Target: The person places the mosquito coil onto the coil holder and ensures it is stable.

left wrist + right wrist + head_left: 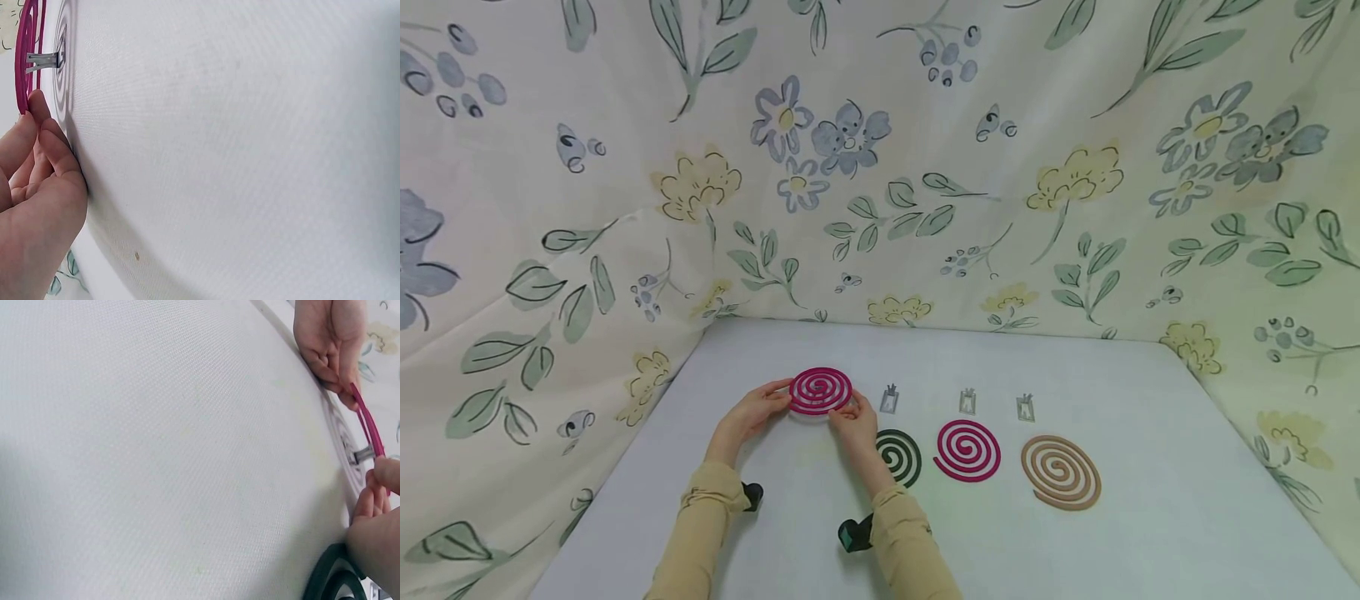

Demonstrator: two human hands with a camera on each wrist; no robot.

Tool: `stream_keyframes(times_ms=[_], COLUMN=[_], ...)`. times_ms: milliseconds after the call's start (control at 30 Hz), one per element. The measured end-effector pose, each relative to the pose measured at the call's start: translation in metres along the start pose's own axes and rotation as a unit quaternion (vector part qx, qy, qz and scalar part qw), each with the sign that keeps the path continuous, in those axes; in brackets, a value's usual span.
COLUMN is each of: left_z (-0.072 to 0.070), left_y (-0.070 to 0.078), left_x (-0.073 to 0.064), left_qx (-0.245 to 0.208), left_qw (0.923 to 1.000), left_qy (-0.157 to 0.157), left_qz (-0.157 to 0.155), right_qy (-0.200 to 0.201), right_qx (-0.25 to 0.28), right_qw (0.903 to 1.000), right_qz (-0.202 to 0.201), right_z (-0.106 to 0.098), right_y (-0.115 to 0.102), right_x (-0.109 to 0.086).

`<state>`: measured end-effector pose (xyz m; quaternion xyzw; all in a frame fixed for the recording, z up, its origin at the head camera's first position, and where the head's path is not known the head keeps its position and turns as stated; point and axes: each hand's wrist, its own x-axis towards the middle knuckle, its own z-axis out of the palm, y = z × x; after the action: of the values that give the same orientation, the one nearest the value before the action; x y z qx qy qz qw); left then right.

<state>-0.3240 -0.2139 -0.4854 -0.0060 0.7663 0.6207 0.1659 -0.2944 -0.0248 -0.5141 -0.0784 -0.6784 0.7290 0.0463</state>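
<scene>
A magenta mosquito coil (820,388) is raised just above the white table, level, between both hands. My left hand (756,411) pinches its left rim between thumb and fingers. On the opposite rim my right hand (856,427) pinches it near the front. Under the coil, in the left wrist view, a small metal coil stand (44,60) stands up from the table and meets the coil's middle. Whether the stand's tip goes through the coil cannot be told. The right wrist view also has this stand (364,454) below the coil (374,431).
A dark green coil (917,458), partly behind my right forearm, lies beside another magenta coil (967,450) and a tan coil (1060,472). Behind them lie three flat metal stands, one (889,400) nearest my right hand. Floral cloth (880,250) hangs around the white table (1165,417).
</scene>
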Motion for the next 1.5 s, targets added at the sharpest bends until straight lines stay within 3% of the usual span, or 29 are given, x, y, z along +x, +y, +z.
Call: stream_keyframes(times_ms=[867, 1067, 1500], left_z=[-0.0013, -0.0016, 0.0000], left_y=[-0.0013, -0.0008, -0.0009], left_x=[0.0011, 0.0013, 0.0012], left_qx=[-0.001, -0.003, -0.009], left_qw=[1.0000, 0.9999, 0.9999], left_qy=[-0.006, -0.001, -0.001], left_qz=[0.003, -0.010, -0.007], right_qy=[0.001, 0.001, -0.003], right_qx=[0.011, 0.002, -0.010], right_qw=[0.9999, 1.0000, 0.9999], right_qz=[0.005, 0.005, 0.008], right_z=[0.0002, 0.0002, -0.0007], right_y=[-0.0036, -0.0031, -0.0038], right_x=[-0.0036, -0.0027, -0.0019])
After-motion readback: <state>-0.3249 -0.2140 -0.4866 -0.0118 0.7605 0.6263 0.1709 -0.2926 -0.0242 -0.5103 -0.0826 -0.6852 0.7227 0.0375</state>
